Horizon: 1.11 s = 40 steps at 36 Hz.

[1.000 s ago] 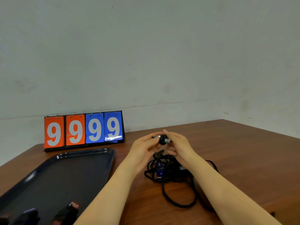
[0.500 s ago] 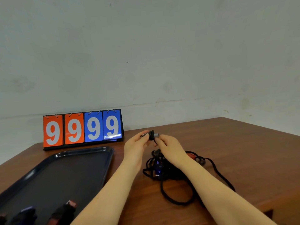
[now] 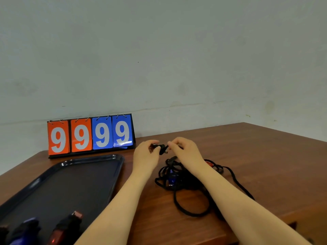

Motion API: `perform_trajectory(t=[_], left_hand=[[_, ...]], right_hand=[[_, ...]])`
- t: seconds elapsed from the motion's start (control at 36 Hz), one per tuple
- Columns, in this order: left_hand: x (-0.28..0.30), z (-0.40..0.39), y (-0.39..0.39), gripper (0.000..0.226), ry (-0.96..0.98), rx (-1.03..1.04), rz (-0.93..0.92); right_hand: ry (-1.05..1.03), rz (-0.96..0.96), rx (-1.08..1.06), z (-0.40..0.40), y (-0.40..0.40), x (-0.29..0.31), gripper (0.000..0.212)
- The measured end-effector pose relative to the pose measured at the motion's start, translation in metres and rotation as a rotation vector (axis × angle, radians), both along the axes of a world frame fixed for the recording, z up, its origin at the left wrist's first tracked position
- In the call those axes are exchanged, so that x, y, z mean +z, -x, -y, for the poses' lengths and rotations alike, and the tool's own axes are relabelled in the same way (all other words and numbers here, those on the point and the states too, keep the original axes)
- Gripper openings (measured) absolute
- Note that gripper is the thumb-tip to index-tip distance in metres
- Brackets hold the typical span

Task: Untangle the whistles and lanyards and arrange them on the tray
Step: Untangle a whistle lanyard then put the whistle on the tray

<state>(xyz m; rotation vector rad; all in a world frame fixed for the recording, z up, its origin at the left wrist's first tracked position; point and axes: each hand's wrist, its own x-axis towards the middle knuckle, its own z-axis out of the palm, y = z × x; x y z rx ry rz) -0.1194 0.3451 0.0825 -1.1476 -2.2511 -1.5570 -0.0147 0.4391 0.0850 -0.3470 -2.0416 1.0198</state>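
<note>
A tangle of black lanyards lies on the wooden table, with a blue whistle in it and a red whistle at its right. Above the tangle, my left hand and my right hand pinch a small black whistle wrapped in black cord between their fingertips. The dark blue tray sits to the left. At its near end lie a wound blue whistle and a wound red whistle, partly cut off by the frame.
A flip scoreboard reading 9999 stands behind the tray against the wall. The table's right edge runs close to my right forearm. Bare wood lies right of the tangle.
Both hands with the small black whistle moved left and away from me. More of the lanyard and the red whistle show at the right.
</note>
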Motion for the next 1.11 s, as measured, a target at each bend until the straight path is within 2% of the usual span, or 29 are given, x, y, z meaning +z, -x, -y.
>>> perform_trajectory(t=[0.14,0.22,0.36,0.44,0.56,0.64,0.72,0.78,0.83,1.0,1.11], left_hand=[[0.009,0.005,-0.010,0.023,-0.004,-0.229,0.067],[0.014,0.011,-0.020,0.023,-0.116,-0.421,0.295],[0.019,0.015,-0.024,0.021,-0.274,-0.648,0.605],[0.021,0.013,-0.022,0.025,-0.401,-0.730,0.766],[0.018,0.010,-0.021,0.025,-0.558,-0.756,0.911],[0.015,0.007,-0.018,0.023,-0.648,-0.739,0.983],[0.013,0.006,-0.014,0.024,-0.738,-0.676,1.043],[0.012,0.006,-0.013,0.024,-0.751,-0.588,1.029],[0.010,0.006,-0.011,0.025,-0.719,-0.493,0.966],[0.005,0.004,-0.004,0.023,-0.406,-0.150,0.506],[0.004,0.005,-0.002,0.023,-0.284,-0.061,0.319]], right_hand=[[0.255,-0.106,-0.060,-0.010,-0.001,0.003,0.028],[0.424,-0.151,-0.030,-0.014,-0.002,0.003,0.031],[0.648,-0.211,0.237,-0.012,-0.004,0.006,0.023],[0.725,-0.220,0.294,-0.010,-0.001,0.007,0.020],[0.575,-0.194,0.213,-0.007,0.000,0.004,0.033],[0.428,-0.110,0.146,-0.006,0.001,0.001,0.028],[0.119,0.016,0.089,-0.002,0.005,-0.004,0.025],[-0.064,0.065,0.064,-0.001,0.007,-0.009,0.025],[-0.148,0.098,0.022,-0.001,0.009,-0.012,0.026],[-0.293,0.191,-0.047,-0.001,0.007,-0.013,0.023],[-0.268,0.142,-0.074,-0.003,0.006,-0.011,0.017]])
